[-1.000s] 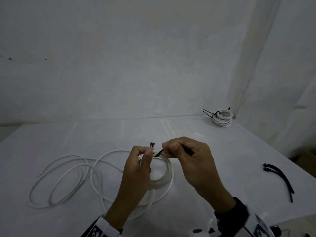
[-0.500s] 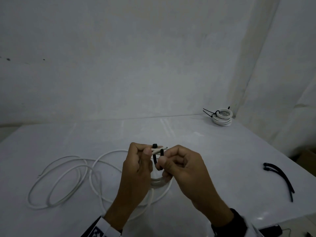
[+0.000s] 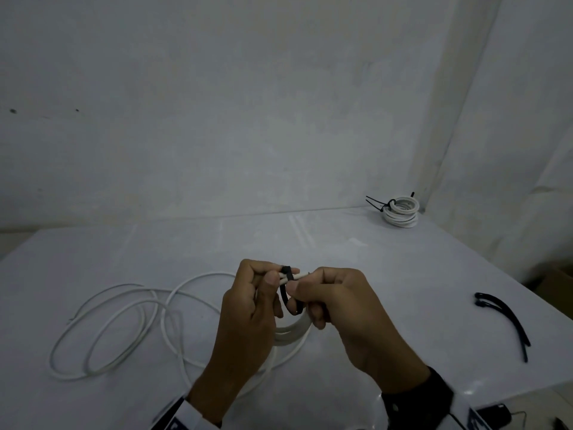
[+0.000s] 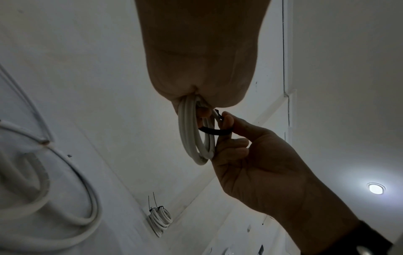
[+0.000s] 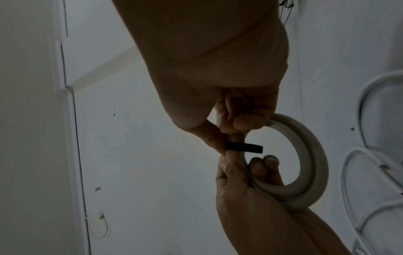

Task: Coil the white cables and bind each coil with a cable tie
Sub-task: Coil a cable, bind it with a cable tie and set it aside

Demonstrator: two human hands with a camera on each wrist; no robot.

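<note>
White-covered, the table [image 3: 387, 274] stands against a plain pale wall under dim light. Above its near middle the left hand [image 3: 248, 308] grips a small coil [image 3: 294, 330] of white cable, thumb and curled fingers closed round the top of the turns. In the left wrist view the coil hangs from that hand as a narrow bundle of several turns [image 4: 194, 138]. A black cable tie [image 3: 286, 293] loops round the turns just beside the left thumb. The right hand [image 3: 344, 311] pinches the tie between thumb and forefinger, its other fingers curled underneath. In the right wrist view the tie [image 5: 244, 148] shows as a short dark band crossing the cable between the two hands, which are touching or nearly so.

Left of the held coil, loose white cable [image 3: 124, 330] lies on the table in wide overlapping loops; whether it is the same cable as the coil cannot be told. Far behind the coil and to its right, near the back corner of the table, sits a stack of finished coils [image 3: 401, 214] already bound with black ties, the tie tails sticking out to the left. Well to the right of the held coil, near the table's edge, spare black cable ties [image 3: 502, 318] lie together.
</note>
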